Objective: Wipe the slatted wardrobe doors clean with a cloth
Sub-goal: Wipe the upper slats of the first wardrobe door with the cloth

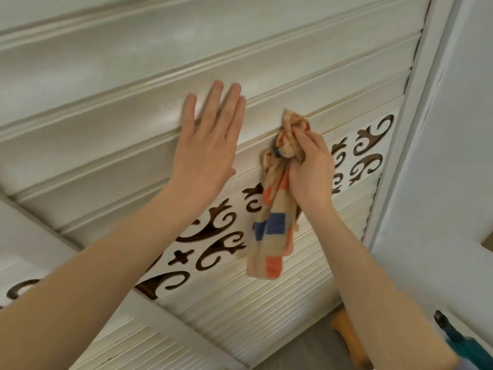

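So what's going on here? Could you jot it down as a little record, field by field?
scene: person facing a white slatted door
left hand: open, flat against the slats
right hand: gripping a bunched cloth, its top pressed to a slat groove
cloth: checked, orange, blue and tan, the rest hanging down
door detail: band of dark scroll cut-outs below the hands

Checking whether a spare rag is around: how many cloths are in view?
1. The checked cloth is bunched in the right hand, pressed to a slat groove, its tail hanging over the cut-out band. The left hand lies flat, empty. Others may be out of frame.
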